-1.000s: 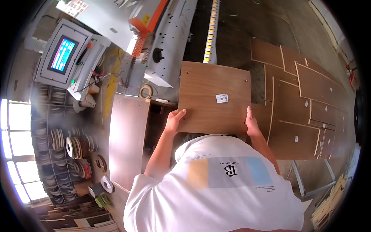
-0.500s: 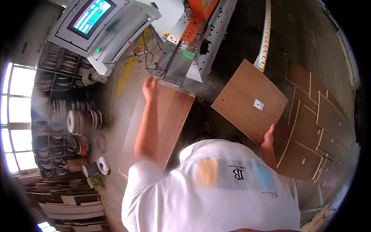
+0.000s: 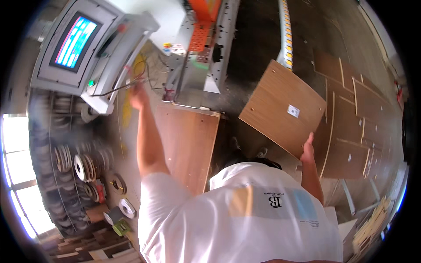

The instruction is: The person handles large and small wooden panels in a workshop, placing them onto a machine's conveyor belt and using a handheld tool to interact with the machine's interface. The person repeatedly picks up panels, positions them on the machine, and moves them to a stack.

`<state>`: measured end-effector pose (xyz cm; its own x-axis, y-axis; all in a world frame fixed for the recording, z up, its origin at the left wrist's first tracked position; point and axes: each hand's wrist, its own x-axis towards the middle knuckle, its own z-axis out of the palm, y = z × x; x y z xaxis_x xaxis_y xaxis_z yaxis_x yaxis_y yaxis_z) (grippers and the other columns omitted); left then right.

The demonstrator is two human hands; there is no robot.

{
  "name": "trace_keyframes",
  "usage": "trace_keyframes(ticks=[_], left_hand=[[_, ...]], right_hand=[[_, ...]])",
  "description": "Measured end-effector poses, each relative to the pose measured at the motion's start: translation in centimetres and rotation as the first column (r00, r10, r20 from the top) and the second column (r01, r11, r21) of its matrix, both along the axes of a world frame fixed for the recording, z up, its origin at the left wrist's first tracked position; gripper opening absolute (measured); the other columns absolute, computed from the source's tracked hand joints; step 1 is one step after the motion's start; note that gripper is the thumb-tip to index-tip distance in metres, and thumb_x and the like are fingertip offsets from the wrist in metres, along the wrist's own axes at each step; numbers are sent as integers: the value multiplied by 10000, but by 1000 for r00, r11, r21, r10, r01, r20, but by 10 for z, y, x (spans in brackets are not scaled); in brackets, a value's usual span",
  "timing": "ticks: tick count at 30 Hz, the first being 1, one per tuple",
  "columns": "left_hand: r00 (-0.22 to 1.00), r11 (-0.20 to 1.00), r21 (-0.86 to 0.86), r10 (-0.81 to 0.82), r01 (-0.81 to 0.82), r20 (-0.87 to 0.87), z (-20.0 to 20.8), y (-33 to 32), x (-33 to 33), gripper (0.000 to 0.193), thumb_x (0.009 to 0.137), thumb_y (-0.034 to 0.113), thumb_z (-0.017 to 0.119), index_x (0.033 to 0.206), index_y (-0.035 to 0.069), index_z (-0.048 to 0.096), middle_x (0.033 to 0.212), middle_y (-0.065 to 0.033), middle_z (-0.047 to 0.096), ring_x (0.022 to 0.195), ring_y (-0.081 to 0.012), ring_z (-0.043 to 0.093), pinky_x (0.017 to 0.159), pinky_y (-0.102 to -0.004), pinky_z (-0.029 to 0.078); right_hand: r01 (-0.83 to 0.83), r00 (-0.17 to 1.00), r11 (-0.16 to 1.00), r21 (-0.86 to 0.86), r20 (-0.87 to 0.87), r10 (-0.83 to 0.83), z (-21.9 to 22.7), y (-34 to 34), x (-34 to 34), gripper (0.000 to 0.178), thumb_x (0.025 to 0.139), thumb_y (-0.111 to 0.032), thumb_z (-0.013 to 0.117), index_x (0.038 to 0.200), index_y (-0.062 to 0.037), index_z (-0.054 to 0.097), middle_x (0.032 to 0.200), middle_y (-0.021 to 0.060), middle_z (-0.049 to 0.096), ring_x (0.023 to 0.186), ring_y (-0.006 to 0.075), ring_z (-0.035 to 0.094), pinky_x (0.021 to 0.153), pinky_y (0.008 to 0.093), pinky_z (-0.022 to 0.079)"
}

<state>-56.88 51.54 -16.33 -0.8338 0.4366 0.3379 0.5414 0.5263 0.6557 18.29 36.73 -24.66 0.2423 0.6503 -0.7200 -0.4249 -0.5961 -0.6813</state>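
Observation:
My right hand [image 3: 308, 149] grips the lower right edge of a square brown wood-grain panel [image 3: 276, 103], its thumb lying on the top face. The panel is held tilted, with a white label and small holes near its corners. My left hand [image 3: 138, 96] is raised by the grey control console [image 3: 101, 98]. A dark cable [image 3: 112, 90] runs from the console to its fingers, which are smeared by motion, so their grip cannot be made out. Below that arm, another brown panel [image 3: 188, 144] lies at the end of the machine's metal bed [image 3: 190, 83].
Several brown panels [image 3: 346, 153] lie spread at the right. An orange machine part [image 3: 199, 37] stands ahead, beside a long rail with yellow pieces [image 3: 287, 39]. Racks of edging rolls [image 3: 83, 168] and a green box [image 3: 121, 227] are at the left.
My left hand has moved left, from the end of the metal bed towards the console. My right hand still holds the panel in nearly the same place. The view has shifted slightly.

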Motion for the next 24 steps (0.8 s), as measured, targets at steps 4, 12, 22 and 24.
trace_keyframes(ticks=[4,12,22,24], left_hand=[[940,755,564,-303,336,-155,58,-65,-13,285,1025,155,495,1067,-74,660,998,-158,717,855,-219,659,736,-327,531],[819,652,-536,-554,537,147,121,-119,212,333,1019,359,572,1256,126,582,903,-137,709,805,-343,658,719,-456,518],[592,247,-589,-622,769,512,8,-164,410,483,1014,492,521,1216,54,499,1026,-275,707,1005,-470,664,850,-543,515],[398,-9,-543,-671,840,626,15,-189,431,486,1002,477,553,1219,43,522,1035,-288,701,1015,-464,666,864,-529,513]], right_hand=[[43,971,989,-142,240,-8,-14,5,9,914,938,-760,465,1458,-9,508,1452,118,551,1268,267,555,1058,393,448],[39,986,979,-199,164,-6,-27,5,13,898,926,-756,496,1386,10,588,1315,112,639,1162,220,597,990,384,469],[35,985,993,-114,172,-15,-13,4,14,804,995,-666,471,1384,28,586,1377,146,621,1276,231,560,1048,372,436],[33,988,988,-151,152,-10,-18,5,19,816,995,-671,464,1387,36,579,1380,151,619,1268,235,567,1049,372,439]])
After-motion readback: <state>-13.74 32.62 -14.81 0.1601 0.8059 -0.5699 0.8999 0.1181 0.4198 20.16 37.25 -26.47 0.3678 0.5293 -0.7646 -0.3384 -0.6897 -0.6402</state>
